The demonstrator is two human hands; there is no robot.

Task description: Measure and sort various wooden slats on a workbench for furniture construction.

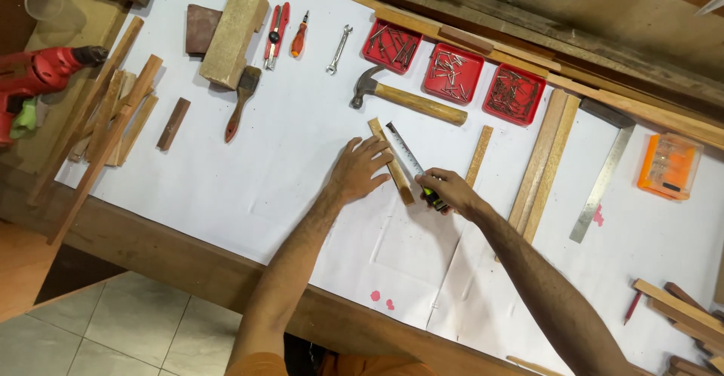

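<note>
Pinning: left hand (360, 171) lies flat, fingers spread, on a short wood strip (391, 161), pressing it to the white paper (286, 157) so it cannot slide.
Measuring: right hand (446, 190) is closed around a tape measure (434, 197), fingers wrapped on its case; the blade (405, 148) runs out alongside the strip, just beside its right edge, so the two lengths can be read against each other.
Strip's place: mid-bench, angled away from the person, between the two hands and just below the hammer (407, 98).
Second strip: a thinner slat (478, 156) lies just right of the right hand, apart from it, parallel enough to look like the same stock.
Right side: two long battens (544, 163) lie together, with a steel square (603, 176) beyond them and an orange bit case (668, 166) further right; a red pencil (632, 308) sits near offcuts at the near right corner.
Left side: a bundle of sticks (105, 127) leans over the bench edge by a red drill (38, 74), kept out of the working space.
Far row: a brush (241, 101), sanding block (234, 35), red pliers (276, 35), screwdriver (299, 35) and spanner (339, 48) lie side by side, handles toward the person for easy reach.
Farthest: three red trays (454, 73) of nails and screws sit against the back rail, sorted by kind.
</note>
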